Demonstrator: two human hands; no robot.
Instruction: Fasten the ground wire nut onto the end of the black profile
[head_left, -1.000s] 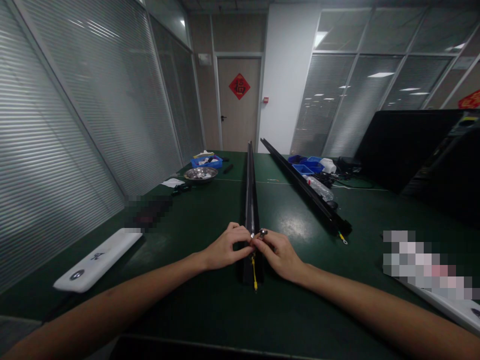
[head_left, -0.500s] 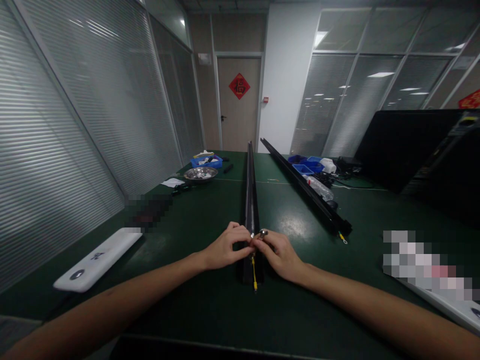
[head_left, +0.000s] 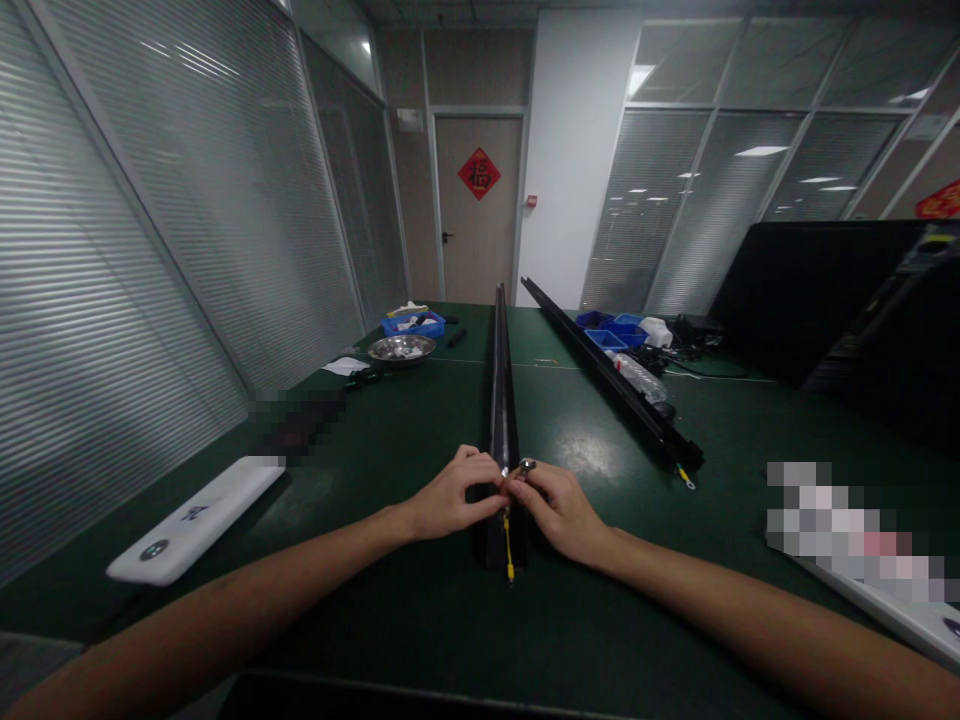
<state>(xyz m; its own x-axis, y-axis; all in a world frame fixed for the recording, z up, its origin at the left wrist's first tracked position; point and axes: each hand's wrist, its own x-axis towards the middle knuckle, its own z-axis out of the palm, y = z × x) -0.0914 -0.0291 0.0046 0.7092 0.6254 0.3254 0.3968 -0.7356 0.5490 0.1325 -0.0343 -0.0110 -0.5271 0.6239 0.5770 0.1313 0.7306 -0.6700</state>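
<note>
A long black channel-shaped rail (head_left: 500, 400) lies lengthwise on the table, pointing away from me. Over its near end my left hand (head_left: 454, 495) and my right hand (head_left: 559, 510) meet, thumbs and fingers pinched closely together. A small shiny piece shows between the fingertips, too small to name. On my right hand sits a round metal ring-like object (head_left: 527, 466). From beneath the fingers a short yellow wire (head_left: 509, 550) with a terminal at its tip hangs over the rail's near end. What each fingertip grips is mostly hidden.
On the green table (head_left: 405, 620), a second black rail (head_left: 615, 380) lies diagonally at right, beside a plastic bottle (head_left: 637, 375) and blue bins (head_left: 607, 338). At left are a white panel (head_left: 199, 520), a metal bowl (head_left: 402, 349) and a blue tray (head_left: 414, 325).
</note>
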